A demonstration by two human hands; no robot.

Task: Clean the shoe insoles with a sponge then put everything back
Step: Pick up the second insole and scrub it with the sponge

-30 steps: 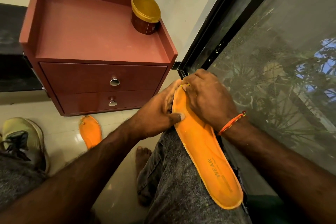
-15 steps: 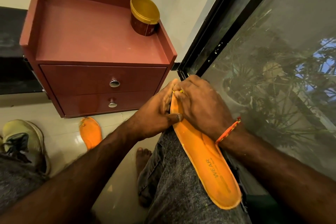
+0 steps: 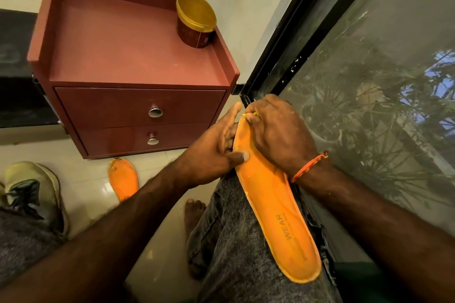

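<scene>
Scrubbing step: the orange insole (image 3: 273, 206) lies along the person's thigh, left hand (image 3: 211, 152) gripping its toe edge, thumb on top. Right hand (image 3: 278, 135) presses down at the toe, fingers curled over what looks like a yellow sponge, mostly hidden. Next: work heelward.

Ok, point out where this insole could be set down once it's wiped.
Best spot: the cabinet top, bare left of the gold-lidded jar in its back right corner. The floor tiles between the second insole and the shoe are also free. The lap is crowded: left hand and right hand hold the insole there.
</scene>
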